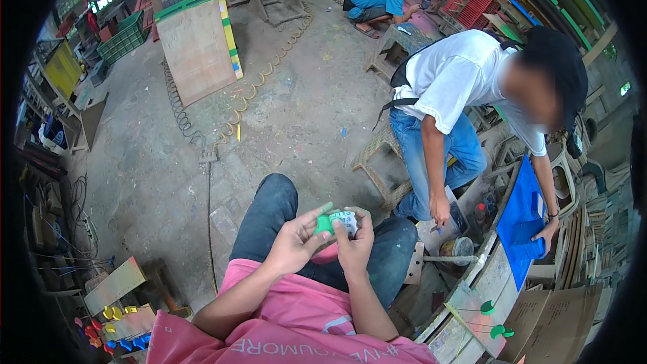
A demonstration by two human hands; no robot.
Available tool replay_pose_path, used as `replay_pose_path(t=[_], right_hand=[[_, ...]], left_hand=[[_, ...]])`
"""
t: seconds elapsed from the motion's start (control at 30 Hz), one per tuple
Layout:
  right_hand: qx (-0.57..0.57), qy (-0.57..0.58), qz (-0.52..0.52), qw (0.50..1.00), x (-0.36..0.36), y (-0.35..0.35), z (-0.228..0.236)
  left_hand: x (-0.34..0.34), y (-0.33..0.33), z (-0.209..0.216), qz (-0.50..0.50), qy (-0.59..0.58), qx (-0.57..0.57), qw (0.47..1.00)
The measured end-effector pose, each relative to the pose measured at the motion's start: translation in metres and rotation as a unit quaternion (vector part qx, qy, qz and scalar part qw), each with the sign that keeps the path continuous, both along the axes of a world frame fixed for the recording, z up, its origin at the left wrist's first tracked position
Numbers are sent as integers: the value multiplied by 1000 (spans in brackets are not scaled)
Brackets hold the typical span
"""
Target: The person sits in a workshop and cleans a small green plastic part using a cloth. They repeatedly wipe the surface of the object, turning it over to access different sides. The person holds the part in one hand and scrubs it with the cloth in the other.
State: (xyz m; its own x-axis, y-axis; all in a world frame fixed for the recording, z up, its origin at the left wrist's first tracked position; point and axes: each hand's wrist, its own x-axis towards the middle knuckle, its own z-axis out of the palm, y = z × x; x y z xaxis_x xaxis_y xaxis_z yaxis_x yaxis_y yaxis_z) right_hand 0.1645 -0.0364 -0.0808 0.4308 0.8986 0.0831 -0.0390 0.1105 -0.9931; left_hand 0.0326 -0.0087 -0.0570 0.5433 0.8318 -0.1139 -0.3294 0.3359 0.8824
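Above my lap, my two hands come together around a small green piece (324,223) with a rounded outline. My left hand (292,245) grips it from the left, its fingertips partly green. My right hand (355,245) holds a small folded sheet, white with blue print (350,220), and its thumb presses near the green piece. The sheet looks like paper, but its underside is hidden. My fingers cover part of both things.
At right a co-worker in a white shirt (455,71) leans over a blue panel (517,219). Another person in blue (377,3) crouches farther off. A wooden board (197,50) stands near coiled hoses (263,81). Small coloured pieces (118,312) sit at lower left, green ones (497,330) at lower right.
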Motion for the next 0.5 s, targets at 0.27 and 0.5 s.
replay_pose_path(t=[0.27, 0.5], right_hand=[[-6, -10, -1, 1000, 9, 2, -8], [-34, 24, 20, 999, 15, 3, -27]], left_hand=[[2, -1, -4, 6, -36, 12, 999], [2, 4, -30, 55, -52, -1, 997]])
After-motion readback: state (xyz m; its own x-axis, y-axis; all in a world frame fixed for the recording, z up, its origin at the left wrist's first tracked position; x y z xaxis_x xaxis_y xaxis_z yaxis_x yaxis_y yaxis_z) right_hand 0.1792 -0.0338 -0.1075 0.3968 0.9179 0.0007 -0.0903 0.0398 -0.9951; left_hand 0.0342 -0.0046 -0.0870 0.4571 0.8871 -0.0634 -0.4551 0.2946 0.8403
